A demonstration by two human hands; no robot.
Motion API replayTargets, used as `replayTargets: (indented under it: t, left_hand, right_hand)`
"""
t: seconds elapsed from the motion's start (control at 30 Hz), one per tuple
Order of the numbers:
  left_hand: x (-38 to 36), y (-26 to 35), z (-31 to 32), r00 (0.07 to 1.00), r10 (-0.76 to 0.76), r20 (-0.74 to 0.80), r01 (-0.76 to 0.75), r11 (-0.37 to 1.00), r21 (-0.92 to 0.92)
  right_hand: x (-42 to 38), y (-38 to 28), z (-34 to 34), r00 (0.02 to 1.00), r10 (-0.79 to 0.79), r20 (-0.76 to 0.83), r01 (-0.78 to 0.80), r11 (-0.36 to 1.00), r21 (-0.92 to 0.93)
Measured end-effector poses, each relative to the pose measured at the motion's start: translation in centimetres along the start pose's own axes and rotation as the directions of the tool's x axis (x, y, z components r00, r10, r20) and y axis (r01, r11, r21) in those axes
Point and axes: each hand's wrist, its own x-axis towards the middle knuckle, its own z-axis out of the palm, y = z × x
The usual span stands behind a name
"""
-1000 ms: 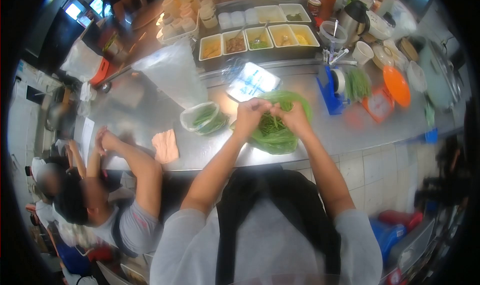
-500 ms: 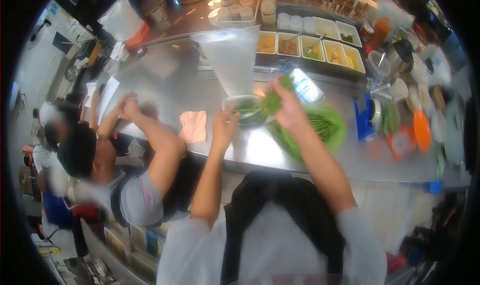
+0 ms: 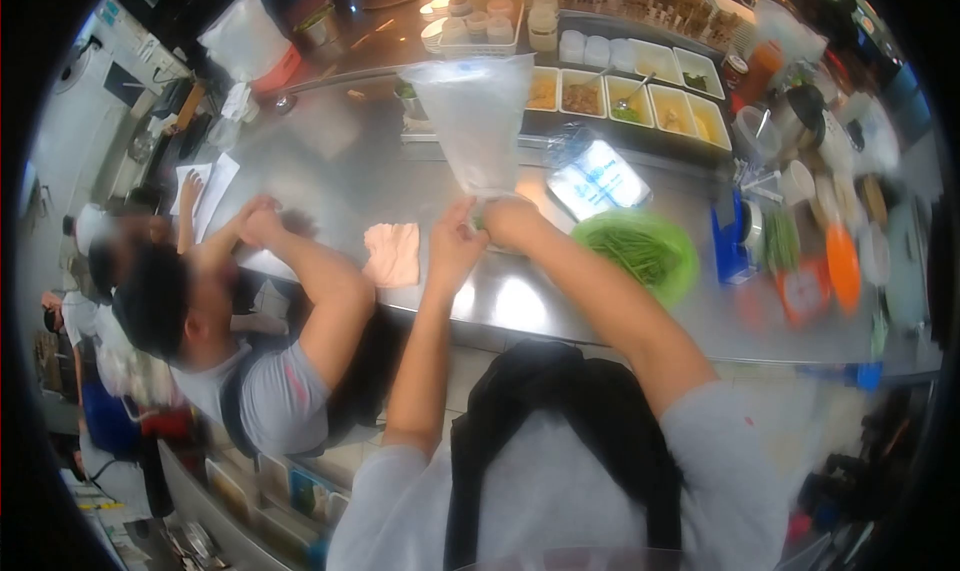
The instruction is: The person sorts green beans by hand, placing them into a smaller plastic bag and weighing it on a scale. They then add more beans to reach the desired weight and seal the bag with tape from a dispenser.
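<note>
My left hand (image 3: 457, 243) and my right hand (image 3: 507, 221) meet over a small container, mostly covered by them, at the foot of an upright clear plastic bag (image 3: 472, 121). A bit of green shows between my fingers, which are pressed together. To the right, a green basket (image 3: 688, 261) holds long green vegetables (image 3: 635, 251). Behind it lies a white and blue plastic package (image 3: 600, 181). A folded pink cloth (image 3: 392, 255) is on the metal counter to the left of my left hand.
A co-worker (image 3: 280, 391) leans on the counter (image 3: 320, 161) at the left, hands together near white papers. White tubs of food (image 3: 583, 93) line the back. A blue holder (image 3: 735, 236) and an orange utensil (image 3: 843, 263) are at the right.
My right hand has moved left and down from above the basket, with the greens, to beside my left hand. The greens are now mostly hidden.
</note>
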Motion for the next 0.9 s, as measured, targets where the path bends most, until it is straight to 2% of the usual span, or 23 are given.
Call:
replayTargets:
  t: [0.07, 0.1, 0.13, 0.17, 0.2, 0.27, 0.3, 0.33, 0.37, 0.4, 0.43, 0.47, 0.53, 0.57, 0.63, 0.7, 0.73, 0.8, 0.9]
  left_hand:
    - [0.5, -0.8, -0.4, 0.982, -0.173, 0.069, 0.185, 0.955, -0.231]
    - [0.7, -0.8, -0.4, 0.981, -0.178, 0.077, 0.191, 0.954, -0.232]
    - [0.9, -0.5, -0.4, 0.972, -0.223, 0.079, 0.236, 0.915, -0.326]
    - [0.9, -0.2, -0.4, 0.96, -0.267, 0.083, 0.276, 0.867, -0.415]
    - [0.9, 0.3, -0.4, 0.959, -0.267, 0.091, 0.28, 0.865, -0.417]
    - [0.7, 1.4, 0.1, 0.968, -0.252, 0.006, 0.235, 0.892, -0.386]
    - [0.3, 1.2, 0.5, 0.968, -0.247, 0.029, 0.239, 0.889, -0.391]
    - [-0.1, 0.9, 0.8, 0.988, -0.073, -0.136, 0.06, 0.994, -0.092]
    - [-0.5, 0.9, 1.3, 0.959, 0.154, -0.239, -0.097, 0.967, 0.235]
    - [-1.2, 1.8, 2.2, 0.962, 0.159, -0.22, -0.109, 0.968, 0.227]
    - [-2.1, 3.3, 3.1, 0.911, 0.322, -0.258, -0.215, 0.904, 0.37]
    - [-2.7, 4.4, 4.2, 0.833, 0.481, -0.272, -0.299, 0.806, 0.51]
    - [-2.8, 5.0, 7.5, 0.791, 0.611, -0.023, -0.586, 0.768, 0.258]
    - [-3.4, 6.0, 8.7, 0.814, 0.562, 0.149, -0.581, 0.79, 0.197]
    - [-2.6, 5.9, 11.6, 0.791, 0.581, 0.192, -0.612, 0.755, 0.235]
    - [-1.1, 4.3, 13.9, 0.676, 0.66, 0.327, -0.736, 0.62, 0.272]
    - [-0.6, 3.9, 14.5, 0.67, 0.666, 0.329, -0.742, 0.614, 0.268]
    - [0.1, 3.5, 15.0, 0.622, 0.567, 0.54, -0.769, 0.571, 0.286]
    - [0.5, 3.4, 15.2, 0.658, 0.5, 0.563, -0.717, 0.645, 0.264]
  right_hand:
    - [-0.8, 0.5, -2.5, 0.959, -0.233, 0.159, 0.229, 0.972, 0.044]
    - [-2.0, 0.8, -4.0, 0.957, -0.283, 0.069, 0.271, 0.951, 0.152]
    - [-3.3, 1.7, -5.1, 0.946, -0.322, -0.027, 0.318, 0.914, 0.252]
    - [-4.4, 3.2, -5.3, 0.94, -0.302, -0.161, 0.342, 0.835, 0.43]
    - [-5.8, 5.0, -5.6, 0.924, -0.248, -0.291, 0.377, 0.721, 0.582]
    - [-10.2, 8.3, -7.4, 0.96, -0.131, -0.246, 0.247, 0.807, 0.536]
    - [-11.9, 10.4, -7.0, 0.985, -0.011, -0.171, 0.098, 0.856, 0.508]
    - [-13.2, 12.3, -6.1, 0.988, 0.117, -0.101, -0.056, 0.881, 0.47]
    - [-14.0, 14.0, -4.4, 0.984, 0.14, -0.106, -0.074, 0.879, 0.472]
    - [-14.3, 15.7, -1.8, 0.972, 0.198, -0.124, -0.133, 0.906, 0.402]
    - [-14.7, 16.7, 0.2, 0.957, 0.251, -0.144, -0.192, 0.923, 0.332]
    - [-15.0, 16.6, 1.6, 0.952, 0.267, -0.148, -0.204, 0.917, 0.342]
    - [-15.0, 15.4, 3.2, 0.843, 0.189, -0.503, -0.124, 0.979, 0.159]
    - [-15.1, 15.3, 3.0, 0.84, 0.192, -0.508, -0.127, 0.979, 0.161]
    - [-15.5, 15.2, 2.5, 0.862, 0.215, -0.459, -0.14, 0.971, 0.192]
    - [-16.0, 15.5, 2.2, 0.874, 0.237, -0.424, -0.133, 0.956, 0.26]
    - [-16.3, 15.6, 1.9, 0.891, 0.247, -0.381, -0.122, 0.939, 0.321]
    - [-17.0, 15.6, 1.3, 0.883, 0.242, -0.403, -0.085, 0.925, 0.37]
    - [-17.5, 15.5, 1.0, 0.889, 0.251, -0.382, -0.05, 0.884, 0.464]
